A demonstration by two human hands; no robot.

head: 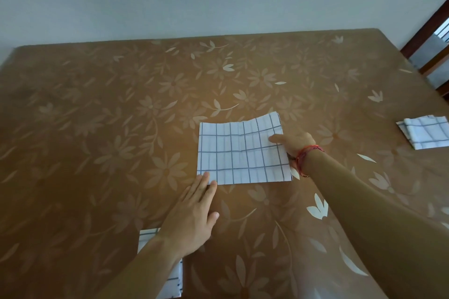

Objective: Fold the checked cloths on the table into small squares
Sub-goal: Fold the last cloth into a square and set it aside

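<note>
The cloth (233,153) lies between the hands. Left hand (192,216), flat, pins its near corner; right hand (295,143) pinches the right edge. Best to hold the corner down and bring that edge across squarely.

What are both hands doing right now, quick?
Left hand: open, flat, touching the near-left corner of the white blue-checked folded cloth.
Right hand: pinching that cloth's right edge.

Dim flat daylight, faint soft shadows, sheen on table (318,209) at 5 o'clock, wide-angle bend at edges, whole frame slightly soft.
</note>
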